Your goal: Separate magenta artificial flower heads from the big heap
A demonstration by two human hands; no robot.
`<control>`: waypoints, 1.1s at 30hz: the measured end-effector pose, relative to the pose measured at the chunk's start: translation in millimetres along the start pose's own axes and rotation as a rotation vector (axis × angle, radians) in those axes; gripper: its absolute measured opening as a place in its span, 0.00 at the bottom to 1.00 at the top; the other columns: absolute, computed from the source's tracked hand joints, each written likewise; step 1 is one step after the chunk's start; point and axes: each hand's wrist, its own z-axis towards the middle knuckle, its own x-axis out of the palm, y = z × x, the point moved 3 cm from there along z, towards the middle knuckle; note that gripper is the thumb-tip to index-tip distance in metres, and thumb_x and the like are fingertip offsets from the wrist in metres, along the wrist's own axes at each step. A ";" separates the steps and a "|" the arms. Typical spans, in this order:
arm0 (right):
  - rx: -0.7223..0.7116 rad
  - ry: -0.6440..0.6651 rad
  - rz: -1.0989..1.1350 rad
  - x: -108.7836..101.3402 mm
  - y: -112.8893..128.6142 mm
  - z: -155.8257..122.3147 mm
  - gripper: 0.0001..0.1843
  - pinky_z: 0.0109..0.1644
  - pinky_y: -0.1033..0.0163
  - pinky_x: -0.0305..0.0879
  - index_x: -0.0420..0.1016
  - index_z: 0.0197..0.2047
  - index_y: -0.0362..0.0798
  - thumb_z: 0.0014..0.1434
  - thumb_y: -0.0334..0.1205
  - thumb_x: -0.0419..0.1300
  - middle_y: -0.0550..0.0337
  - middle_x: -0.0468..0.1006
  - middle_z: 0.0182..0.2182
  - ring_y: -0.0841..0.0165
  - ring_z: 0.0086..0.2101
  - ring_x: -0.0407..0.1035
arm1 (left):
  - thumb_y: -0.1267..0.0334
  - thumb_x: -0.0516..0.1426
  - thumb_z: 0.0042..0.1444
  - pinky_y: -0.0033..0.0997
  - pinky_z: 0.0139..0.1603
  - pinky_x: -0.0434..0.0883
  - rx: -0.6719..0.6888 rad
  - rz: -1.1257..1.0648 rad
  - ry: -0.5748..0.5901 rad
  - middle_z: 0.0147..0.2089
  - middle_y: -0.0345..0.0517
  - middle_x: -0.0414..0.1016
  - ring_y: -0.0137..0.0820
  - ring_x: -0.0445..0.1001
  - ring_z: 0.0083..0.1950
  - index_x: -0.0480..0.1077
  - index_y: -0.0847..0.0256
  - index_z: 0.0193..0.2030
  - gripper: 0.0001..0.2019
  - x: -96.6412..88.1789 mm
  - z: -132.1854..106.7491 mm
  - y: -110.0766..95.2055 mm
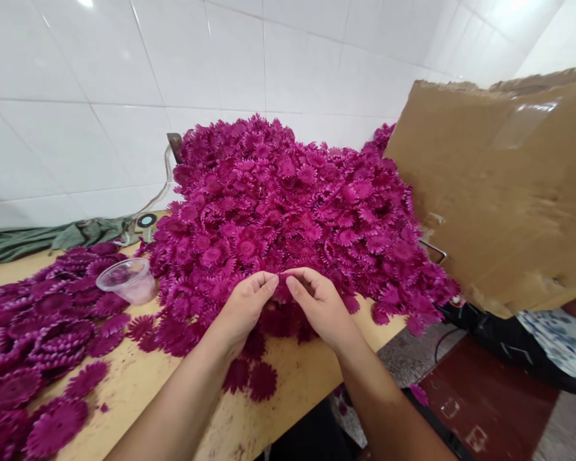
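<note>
Small craft workshop w/ tiled wall: worktable (139,378) heaped w/ magenta fabric flowers (288,198), cardboard box (504,192)

White glossy wall tiles (125,77) rise behind the yellowish wooden tabletop (139,378), with dark red floor (489,397) below its right edge.

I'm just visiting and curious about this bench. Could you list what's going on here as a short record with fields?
left hand: pinching a magenta flower piece at the pile's near edge
right hand: pinching the same piece, fingertips meeting the left's
big pile: magenta fabric flowers heaped against the tiled wall
loose flowers: spread flat at the left
plastic cup: clear, beside the pile
cardboard box: at the right
table: yellowish, stained
</note>
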 end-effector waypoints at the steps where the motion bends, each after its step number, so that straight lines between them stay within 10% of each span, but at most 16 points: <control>1: 0.015 0.009 0.017 0.5 -0.4 0.1 0.12 0.37 0.64 0.64 0.69 0.32 0.47 0.50 0.47 0.58 0.61 0.73 0.28 0.70 0.30 0.67 | 0.50 0.62 0.38 0.23 0.28 0.61 -0.008 0.004 0.019 0.21 0.33 0.63 0.22 0.62 0.24 0.65 0.62 0.25 0.17 1.2 -0.6 -0.1; 10: -0.001 -0.087 0.063 -2.1 1.4 -0.5 0.11 0.32 0.66 0.61 0.66 0.26 0.47 0.48 0.46 0.59 0.65 0.67 0.23 0.72 0.26 0.62 | 0.58 0.63 0.37 0.27 0.37 0.63 0.049 0.097 0.100 0.26 0.38 0.71 0.27 0.67 0.31 0.71 0.63 0.27 0.12 10.9 -2.4 -3.3; 17: 0.079 -0.072 0.147 -8.7 1.0 -2.2 0.21 0.32 0.66 0.63 0.70 0.32 0.47 0.48 0.57 0.57 0.61 0.71 0.27 0.72 0.28 0.64 | 0.57 0.61 0.39 0.23 0.25 0.59 0.080 0.141 0.027 0.18 0.34 0.65 0.22 0.60 0.22 0.67 0.63 0.19 0.12 4.7 -1.1 -4.5; 27: 0.119 0.089 0.226 3.9 5.5 -1.6 0.12 0.32 0.67 0.64 0.70 0.28 0.47 0.42 0.44 0.65 0.66 0.72 0.23 0.74 0.25 0.66 | 0.45 0.62 0.32 0.23 0.21 0.51 0.093 0.217 -0.026 0.15 0.30 0.56 0.20 0.51 0.19 0.58 0.61 0.17 0.22 2.8 2.3 -2.9; 33: 0.088 -0.059 0.279 8.1 4.9 -0.1 0.09 0.26 0.68 0.60 0.71 0.22 0.46 0.40 0.42 0.65 0.67 0.70 0.17 0.75 0.21 0.62 | 0.45 0.59 0.40 0.23 0.23 0.54 0.144 0.125 0.035 0.16 0.32 0.60 0.22 0.56 0.21 0.60 0.61 0.19 0.20 5.9 -0.8 -4.6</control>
